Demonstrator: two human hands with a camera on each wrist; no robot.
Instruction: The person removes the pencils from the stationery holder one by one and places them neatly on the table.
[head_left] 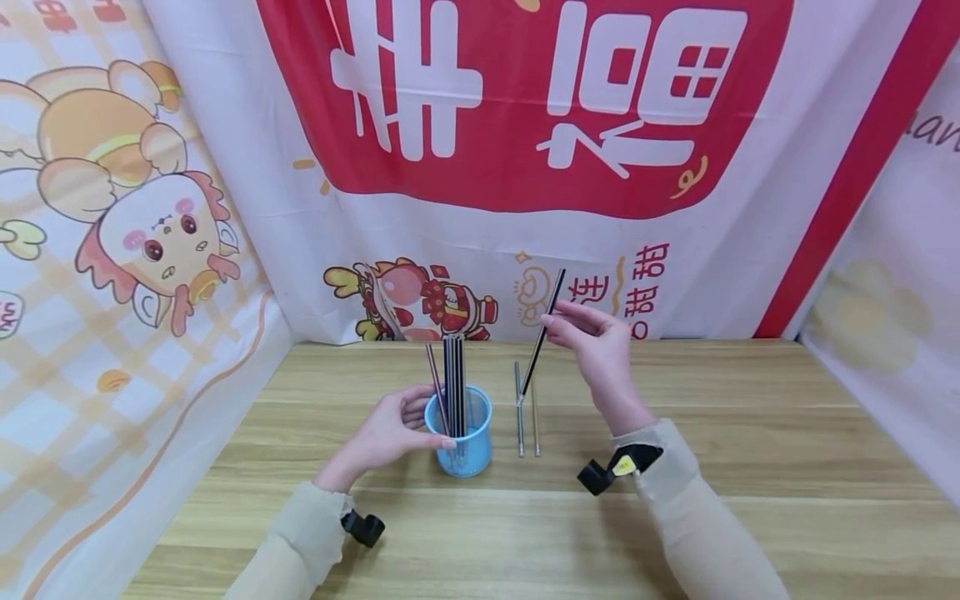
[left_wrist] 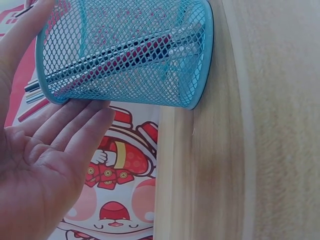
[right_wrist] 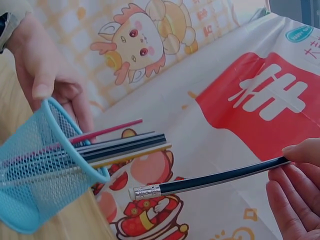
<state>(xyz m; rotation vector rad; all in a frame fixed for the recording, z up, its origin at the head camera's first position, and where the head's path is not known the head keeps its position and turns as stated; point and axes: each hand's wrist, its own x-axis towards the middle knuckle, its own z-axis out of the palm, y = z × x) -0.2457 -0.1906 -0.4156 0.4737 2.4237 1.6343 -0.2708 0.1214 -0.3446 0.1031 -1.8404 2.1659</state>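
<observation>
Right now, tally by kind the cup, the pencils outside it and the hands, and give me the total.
Blue mesh cup: 1
Pencils outside it: 3 (black pencil in the right hand; greyish pencil and tan pencil on the table)
Hands: 2 (that right one, plus the left hand gripping the cup)
Total: 6

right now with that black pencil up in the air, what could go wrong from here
The right hand only pinches the black pencil, leaving its eraser end unsupported, so it might swing or slip. The blue mesh cup could tip if bumped, should the left hand loosen. The loose pencils lying on the table might roll if brushed.
</observation>
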